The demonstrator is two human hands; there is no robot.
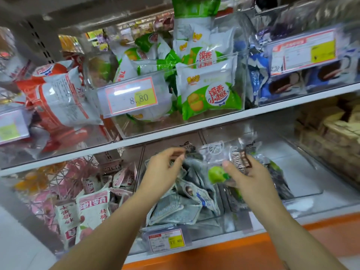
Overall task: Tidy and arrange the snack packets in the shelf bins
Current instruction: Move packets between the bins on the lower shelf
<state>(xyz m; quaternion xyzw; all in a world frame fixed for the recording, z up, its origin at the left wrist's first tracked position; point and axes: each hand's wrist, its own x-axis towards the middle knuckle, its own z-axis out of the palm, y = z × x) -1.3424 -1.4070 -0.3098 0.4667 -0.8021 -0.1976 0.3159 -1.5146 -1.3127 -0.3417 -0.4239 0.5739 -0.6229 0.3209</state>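
Forearms: bare, reaching up from the bottom edge toward the lower shelf.
Orange shelf edge (224, 250): runs along the front of the lower shelf, just below the bins.
Lower price tag (166, 240): clipped to the front of the middle bin (214, 226); yellow patch, digits too blurred to read.
Grey-blue packets (175, 209): loose heap inside the clear middle bin, lying at all angles.
Pink-and-white packets (91, 207): jumbled in the bin just left of the middle one, some upright, some tipped.
Left hand (163, 170): above the grey-blue heap, fingers curled toward the thumb.
Left grip: cannot tell whether anything is pinched.
Right hand (253, 178): raised over the right side of the middle bin.
Right grip: closed on the green-fruit packet (214, 172), thumb across its front.
Green-fruit packet: clear wrapper, held roughly upright above the heap, between the two hands.
Dark packets (278, 178): in the right-hand bin, partly hidden behind the right hand.
Tan packets (331, 133): stacked in the far-right bin.
Green-and-white packets (210, 94): upper shelf, middle bin, one upright against the front wall.
Upper price tag (132, 97): on that bin's front, reads 8.80.
Red-and-white packets (58, 98): upper shelf, left bin, tilted.
Blue packets (282, 88): upper shelf, right bin.
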